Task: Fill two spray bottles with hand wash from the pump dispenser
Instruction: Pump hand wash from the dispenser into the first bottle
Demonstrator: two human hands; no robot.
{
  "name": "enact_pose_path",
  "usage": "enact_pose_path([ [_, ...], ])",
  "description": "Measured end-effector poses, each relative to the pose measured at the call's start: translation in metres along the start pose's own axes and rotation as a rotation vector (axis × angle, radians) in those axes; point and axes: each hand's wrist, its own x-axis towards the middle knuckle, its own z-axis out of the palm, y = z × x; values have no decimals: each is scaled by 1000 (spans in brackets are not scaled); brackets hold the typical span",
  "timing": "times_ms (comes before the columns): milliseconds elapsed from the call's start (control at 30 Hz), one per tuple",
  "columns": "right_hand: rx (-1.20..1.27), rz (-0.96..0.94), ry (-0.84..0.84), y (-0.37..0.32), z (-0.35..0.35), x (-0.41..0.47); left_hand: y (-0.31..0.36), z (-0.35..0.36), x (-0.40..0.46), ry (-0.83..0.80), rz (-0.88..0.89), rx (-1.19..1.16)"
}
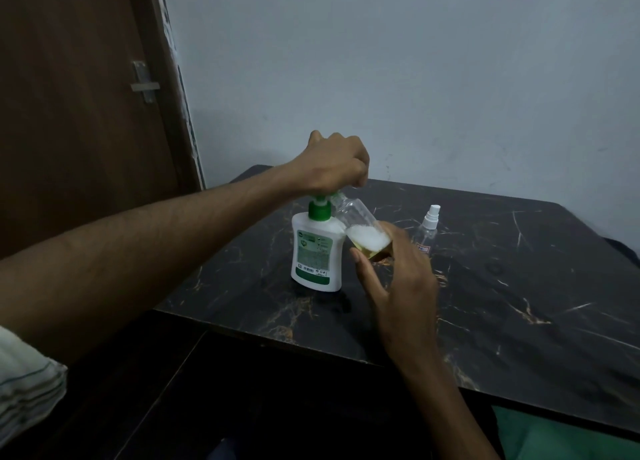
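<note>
A white hand wash dispenser (317,252) with a green pump stands on the black marble table (502,286). My left hand (334,163) is closed over the pump head, pressing on it from above. My right hand (398,279) holds a clear spray bottle (362,227) without its cap, tilted with its mouth at the pump nozzle. Yellowish liquid and white foam lie in the bottle's lower end. A second clear spray bottle (428,229), with its white spray cap on, stands upright on the table to the right of my right hand.
A brown door (79,113) with a metal latch is at the left. A pale wall (415,79) runs behind the table. The table's near edge runs diagonally in front of me, with green cloth (554,435) below it at the lower right.
</note>
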Motion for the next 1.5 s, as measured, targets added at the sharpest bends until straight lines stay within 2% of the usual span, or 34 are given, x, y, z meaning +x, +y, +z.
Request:
enact_pose_path([
  [233,-4,15,6,1,-1,-1,0,-5,5,47,25,37],
  [933,-10,14,-16,1,0,-3,1,-6,-2,46,27,47],
  [1233,-10,8,-13,0,-2,-3,2,0,-2,-2,-17,-13],
  [1500,-3,23,-17,0,-3,-2,1,-2,0,49,-9,-40],
])
